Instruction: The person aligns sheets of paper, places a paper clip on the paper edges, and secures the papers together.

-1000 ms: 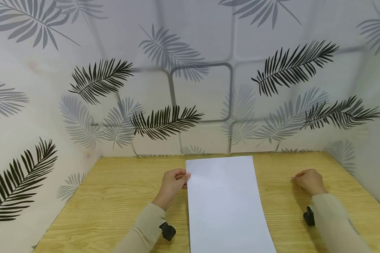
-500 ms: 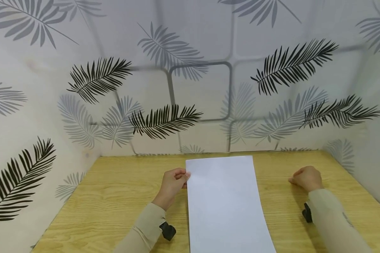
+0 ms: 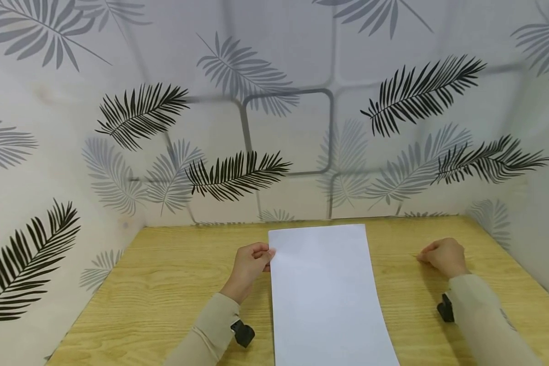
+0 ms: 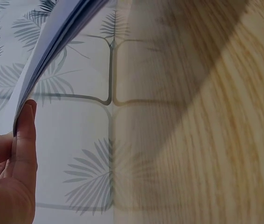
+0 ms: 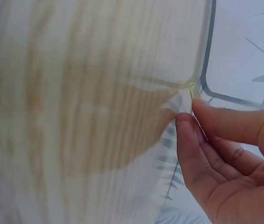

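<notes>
The left hand (image 3: 249, 264) pinched the left edge of the paper stack (image 3: 325, 290), which lay mid-table (image 3: 164, 284) with that edge lifted. The right hand (image 3: 444, 256), well apart to the right, pinched a small yellow paper clip (image 5: 194, 90) in its fingertips (image 5: 206, 116). The sheets showed no writing.

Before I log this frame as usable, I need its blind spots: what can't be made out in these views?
- Paper stack: near end cut off by the head view's bottom edge; sheet count unreadable in the left wrist view.
- Paper clip: too small in the head view, seen only at the right hand fingertips in the blurred right wrist view.
- Left hand: its grip on the stack's edge is partly cropped in the left wrist view.
</notes>
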### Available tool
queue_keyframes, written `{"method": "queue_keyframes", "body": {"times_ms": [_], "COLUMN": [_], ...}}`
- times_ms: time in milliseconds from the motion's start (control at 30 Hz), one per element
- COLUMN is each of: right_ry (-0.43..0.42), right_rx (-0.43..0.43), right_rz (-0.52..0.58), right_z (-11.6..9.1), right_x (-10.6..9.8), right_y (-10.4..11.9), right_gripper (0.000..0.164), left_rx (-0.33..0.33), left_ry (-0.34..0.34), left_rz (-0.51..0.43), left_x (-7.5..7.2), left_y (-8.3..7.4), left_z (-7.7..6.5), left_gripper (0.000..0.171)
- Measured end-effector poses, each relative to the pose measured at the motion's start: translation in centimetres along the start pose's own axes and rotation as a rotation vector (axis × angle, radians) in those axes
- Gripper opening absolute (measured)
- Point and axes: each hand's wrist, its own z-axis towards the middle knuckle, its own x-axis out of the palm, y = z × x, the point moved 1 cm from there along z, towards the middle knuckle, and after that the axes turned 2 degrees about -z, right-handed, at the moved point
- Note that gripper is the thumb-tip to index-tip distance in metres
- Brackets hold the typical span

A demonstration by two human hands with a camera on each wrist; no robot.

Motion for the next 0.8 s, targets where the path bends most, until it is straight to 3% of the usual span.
{"method": "queue_keyframes", "body": {"times_ms": [600, 800], "right_ry": [0.020, 0.078], "right_rx": [-0.072, -0.056], "right_rz": [0.063, 0.195], "right_z": [-0.6, -0.8], "right_x": [-0.6, -1.0], "right_y": [1.5, 2.7], "right_gripper": [0.014, 0.015], "left_rx": [0.004, 0.004], "left_ry": [-0.003, -0.002], "left_rz": [0.010, 0.002], "left_x": [0.0, -0.1], "left_y": [-0.5, -0.6], "left_z": [-0.5, -0.7], "left_gripper": [0.022, 0.023]}}
